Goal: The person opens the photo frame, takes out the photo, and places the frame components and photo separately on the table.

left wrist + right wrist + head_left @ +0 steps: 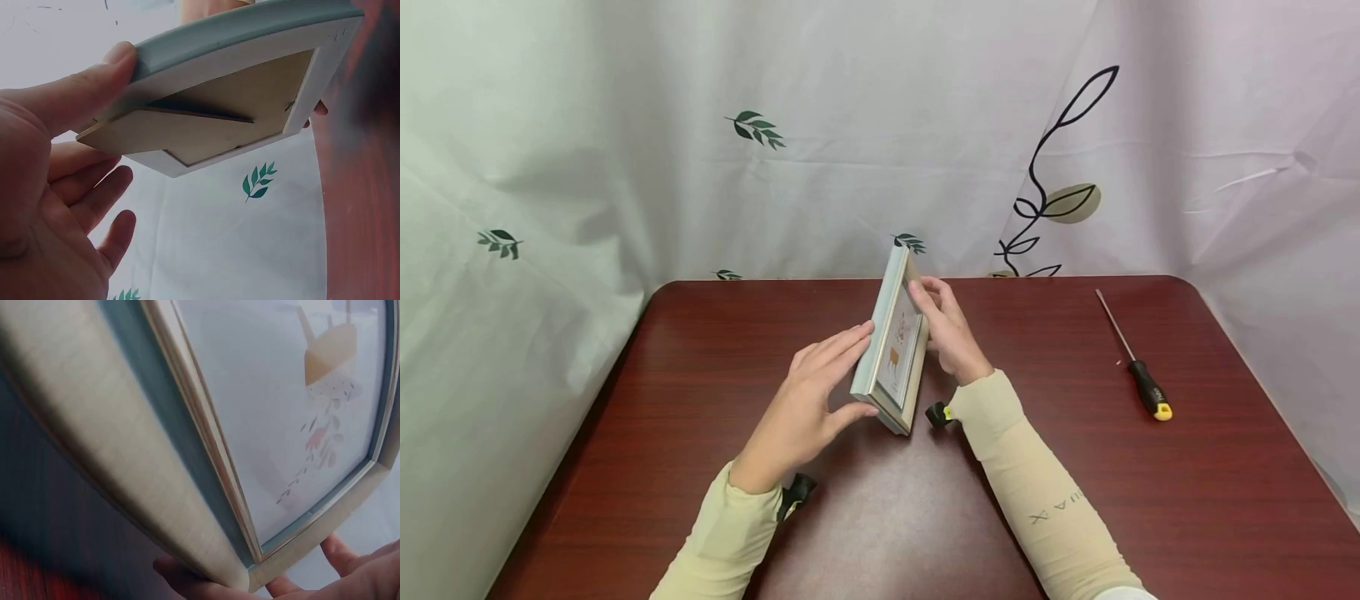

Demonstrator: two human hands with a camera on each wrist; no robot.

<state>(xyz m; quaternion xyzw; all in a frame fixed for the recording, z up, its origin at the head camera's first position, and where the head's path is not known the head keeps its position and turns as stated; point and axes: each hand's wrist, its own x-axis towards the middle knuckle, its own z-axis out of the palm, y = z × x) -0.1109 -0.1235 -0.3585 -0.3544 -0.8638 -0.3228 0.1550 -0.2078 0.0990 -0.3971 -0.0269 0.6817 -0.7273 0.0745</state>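
A picture frame (883,321) with pale blue-green sides is held up on edge above the table, tilted, its front turned to the right. Behind its glass is a print (281,394) of an orange-brown pot with leafy sprigs. My left hand (808,400) holds the frame's near left side, thumb by the lower corner. In the left wrist view the brown backing board (262,87) and its fold-out stand (125,131) face that hand. My right hand (951,329) grips the far right side, thumb on the front, its other fingers partly hidden behind the frame.
A screwdriver (1138,367) with a black and yellow handle lies at the right of the dark red wooden table (662,400). White curtains (820,150) with leaf prints hang behind and beside the table. Black straps (796,493) circle both sleeved wrists.
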